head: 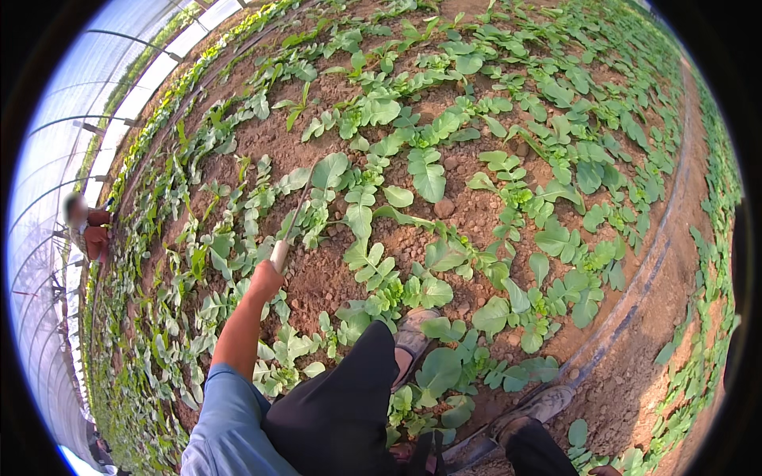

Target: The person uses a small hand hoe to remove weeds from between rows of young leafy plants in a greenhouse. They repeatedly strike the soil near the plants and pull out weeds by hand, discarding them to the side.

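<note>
My left hand [267, 279] grips the pale wooden handle of a hand tool [278, 254]. A thin, dark metal shank runs from the handle up to the leaves, where the shape of its far end cannot be made out. Around the tool grow lobed, radish-like leafy plants [360, 205] in loose brown soil [324, 268]. What looks like a sliver of my right hand [604, 470] shows at the bottom edge; its fingers and anything in them are cut off.
My shod foot [414, 336] stands between plants, the other shoe [542, 404] beside a dark irrigation hose [619, 324] along the bed. Stones [444, 207] dot the soil. At far left, another person [92, 229] is low among the rows by the plastic greenhouse wall [53, 143].
</note>
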The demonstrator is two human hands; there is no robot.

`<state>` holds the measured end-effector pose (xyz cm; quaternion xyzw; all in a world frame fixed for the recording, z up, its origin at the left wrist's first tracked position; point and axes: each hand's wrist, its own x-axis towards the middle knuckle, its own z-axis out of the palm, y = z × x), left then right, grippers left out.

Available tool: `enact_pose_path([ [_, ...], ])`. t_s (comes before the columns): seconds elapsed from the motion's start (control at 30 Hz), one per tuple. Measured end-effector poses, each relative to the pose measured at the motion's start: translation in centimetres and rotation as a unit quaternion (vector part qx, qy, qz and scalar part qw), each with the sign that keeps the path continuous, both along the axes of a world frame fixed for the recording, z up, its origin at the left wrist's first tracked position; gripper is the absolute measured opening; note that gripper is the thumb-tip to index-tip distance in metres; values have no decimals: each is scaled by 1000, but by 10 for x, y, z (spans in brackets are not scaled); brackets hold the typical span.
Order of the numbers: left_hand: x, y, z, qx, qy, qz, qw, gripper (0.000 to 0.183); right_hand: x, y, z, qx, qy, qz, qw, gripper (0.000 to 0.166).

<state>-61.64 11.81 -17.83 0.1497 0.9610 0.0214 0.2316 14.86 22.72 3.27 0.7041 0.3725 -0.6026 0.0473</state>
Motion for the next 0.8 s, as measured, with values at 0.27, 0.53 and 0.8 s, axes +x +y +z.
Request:
enact_pose_path([
  [0.27, 3, -68, -12, 11, 18, 32, 999, 31, 6, -9, 0, 27, -6, -26, 999, 26],
  [0.53, 16, -106, -18, 3, 68, 19, 997, 31, 12, -12, 5, 32, -3, -34, 999, 27],
  [0.8, 46, -84, 13, 136, -116, 196, 964, 17, 28, -17, -1, 86, 16, 11, 996, 30],
])
